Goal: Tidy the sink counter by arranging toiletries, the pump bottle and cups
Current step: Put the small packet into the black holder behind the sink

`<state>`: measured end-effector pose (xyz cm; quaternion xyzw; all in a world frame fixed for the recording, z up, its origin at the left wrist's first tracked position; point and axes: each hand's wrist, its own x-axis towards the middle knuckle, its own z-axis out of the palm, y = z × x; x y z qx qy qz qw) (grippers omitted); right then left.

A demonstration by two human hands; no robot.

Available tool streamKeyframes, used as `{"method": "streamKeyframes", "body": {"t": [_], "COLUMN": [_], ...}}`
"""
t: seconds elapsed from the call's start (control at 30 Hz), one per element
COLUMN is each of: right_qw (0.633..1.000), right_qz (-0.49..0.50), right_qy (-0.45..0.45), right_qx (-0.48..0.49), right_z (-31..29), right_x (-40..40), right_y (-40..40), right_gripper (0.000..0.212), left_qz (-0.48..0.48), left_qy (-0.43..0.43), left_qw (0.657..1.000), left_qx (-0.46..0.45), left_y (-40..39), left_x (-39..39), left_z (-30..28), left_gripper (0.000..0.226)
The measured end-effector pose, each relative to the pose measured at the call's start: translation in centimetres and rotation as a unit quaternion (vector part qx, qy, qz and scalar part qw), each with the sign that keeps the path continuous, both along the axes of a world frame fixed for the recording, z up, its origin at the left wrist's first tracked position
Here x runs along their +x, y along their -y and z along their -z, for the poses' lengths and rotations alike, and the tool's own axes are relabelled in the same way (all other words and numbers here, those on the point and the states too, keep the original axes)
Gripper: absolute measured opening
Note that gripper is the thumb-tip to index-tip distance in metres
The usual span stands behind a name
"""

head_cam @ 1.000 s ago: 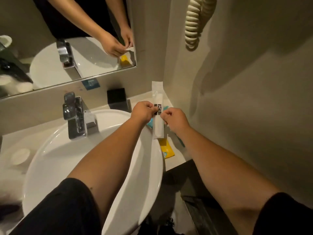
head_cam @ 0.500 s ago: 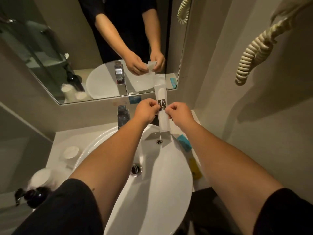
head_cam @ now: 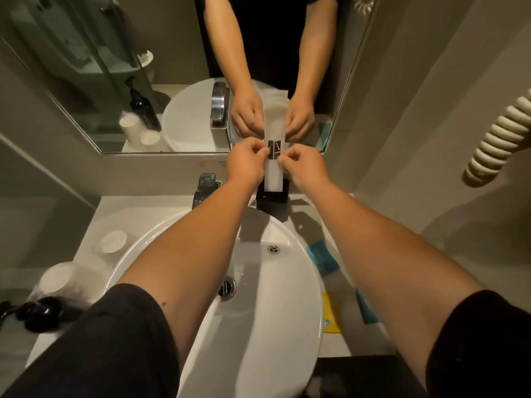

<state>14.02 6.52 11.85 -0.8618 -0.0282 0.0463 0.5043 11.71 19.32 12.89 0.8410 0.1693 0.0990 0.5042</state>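
I hold a long white toiletry packet (head_cam: 274,170) upright in front of the mirror, above a black box (head_cam: 271,201) at the back of the counter. My left hand (head_cam: 245,163) pinches its left edge and my right hand (head_cam: 301,168) pinches its right edge, at a dark printed label. On the counter to the left stand two wrapped white cups (head_cam: 112,242) (head_cam: 60,278) and a black pump bottle (head_cam: 40,311). Teal packets (head_cam: 323,258) (head_cam: 366,310) and a yellow packet (head_cam: 330,314) lie on the counter to the right of the basin.
A white oval basin (head_cam: 258,326) fills the middle of the counter, with a chrome tap (head_cam: 205,189) behind it. The mirror (head_cam: 143,81) covers the back wall. A coiled cream cord (head_cam: 497,145) hangs on the right wall. The counter edge (head_cam: 359,353) drops off at the right front.
My view has tilted up and back, showing more mirror and the left counter. Both hands have kept hold of the white packet, carrying it from over the right counter to in front of the mirror.
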Motion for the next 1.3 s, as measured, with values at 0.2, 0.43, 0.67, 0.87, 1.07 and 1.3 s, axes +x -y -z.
{"method": "streamKeyframes", "body": {"t": [0.2,0.43,0.67,0.87,1.07,1.3], "right_qw": [0.999,0.995,0.986,0.966,0.953,0.957], "right_qz": [-0.007,-0.017,-0.030,-0.029,-0.042,-0.046], "right_qy": [-0.022,-0.063,-0.085,-0.059,-0.038,-0.035], "right_qx": [-0.027,-0.080,-0.140,-0.251,-0.296,-0.285], "right_z": [3.9,7.0,8.6,9.5,10.2,10.3], "right_x": [0.6,0.4,1.0,2.0,3.1,3.0], "right_y": [0.0,0.3,0.2,-0.5,-0.7,-0.6], "right_gripper": [0.004,0.011,0.019,0.025,0.028,0.019], "left_qz": [-0.025,-0.014,-0.010,-0.011,0.000,-0.004], "left_qy": [-0.051,-0.120,-0.161,-0.176,-0.169,-0.156], "left_qw": [0.998,0.992,0.986,0.981,0.980,0.982], "left_qx": [0.013,0.041,0.047,0.074,0.101,0.107], "left_y": [0.4,0.4,0.6,0.5,0.3,0.4], "left_x": [0.6,0.7,1.9,2.6,3.2,3.1], "left_z": [4.1,7.0,8.8,9.8,10.6,10.9], "left_gripper": [0.009,0.012,0.019,0.022,0.021,0.022]}}
